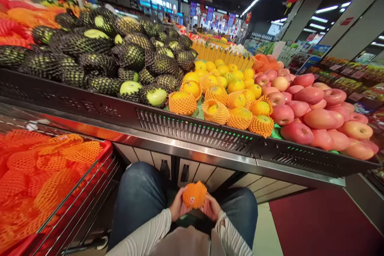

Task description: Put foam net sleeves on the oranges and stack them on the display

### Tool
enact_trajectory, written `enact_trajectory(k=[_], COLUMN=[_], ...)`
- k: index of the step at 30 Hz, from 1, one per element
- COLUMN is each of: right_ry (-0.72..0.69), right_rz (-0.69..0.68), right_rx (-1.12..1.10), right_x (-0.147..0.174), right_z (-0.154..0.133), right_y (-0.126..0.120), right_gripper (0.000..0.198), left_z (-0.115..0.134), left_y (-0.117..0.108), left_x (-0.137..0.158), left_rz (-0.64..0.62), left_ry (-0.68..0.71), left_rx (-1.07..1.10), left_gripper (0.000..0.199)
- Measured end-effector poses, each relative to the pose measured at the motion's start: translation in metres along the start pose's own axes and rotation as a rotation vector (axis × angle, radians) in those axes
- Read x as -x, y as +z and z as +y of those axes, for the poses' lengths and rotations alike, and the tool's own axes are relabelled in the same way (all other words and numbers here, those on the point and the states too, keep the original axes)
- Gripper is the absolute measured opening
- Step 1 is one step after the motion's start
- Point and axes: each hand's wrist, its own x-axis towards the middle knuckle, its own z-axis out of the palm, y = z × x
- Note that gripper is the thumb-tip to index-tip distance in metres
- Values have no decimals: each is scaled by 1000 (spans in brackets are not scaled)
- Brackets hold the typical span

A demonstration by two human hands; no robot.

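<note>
- Both hands sit low in the head view, over the person's lap, between two knees in blue jeans [141, 196].
- The left hand [179, 207] cups the orange fruit [195, 195] from its left side, fingers curled round it, sleeve in pale ribbed cloth.
- The right hand [211, 207] closes on the same fruit from the right, thumb up against it (so the fruit is clasped between both palms).
- The fruit wears an orange foam net and shows a small sticker on its front.
- To the left stands a red-rimmed wire cart [90, 184] heaped with loose orange foam nets [39, 176].
- Ahead runs a dark display shelf [192, 128] with a slotted metal front.
- On it, from left to right: green fruit in black nets [99, 48], yellow-orange fruit in orange nets [216, 96], red apples [315, 116].
- Behind lies a shop hall with strip lights on a dark ceiling; a red mat [324, 224] covers the floor at the right.
</note>
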Motion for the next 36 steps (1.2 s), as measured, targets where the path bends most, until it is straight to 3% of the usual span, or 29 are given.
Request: enact_trajectory(k=[4, 7, 14, 23, 29, 36], right_ry=[83, 113, 174, 122, 102, 83], right_rz=[5, 3, -47, 1, 24, 32], right_rx=[-43, -50, -16, 29, 52, 73], right_x=[6, 8, 10, 5, 4, 4], right_z=[-3, -4, -1, 8, 8, 9], right_y=[1, 2, 1, -6, -8, -2], right_gripper=[60, 61, 55, 64, 59, 46], left_z=[11, 16, 16, 10, 10, 11], left_y=[10, 9, 4, -13, -14, -17], left_x=[7, 7, 7, -1, -2, -2], left_rz=[89, 117, 33, -70, -48, 59], left_ry=[94, 89, 86, 63, 58, 18], left_rx=[83, 108, 54, -40, -11, 41], left_gripper=[52, 49, 59, 48, 39, 53])
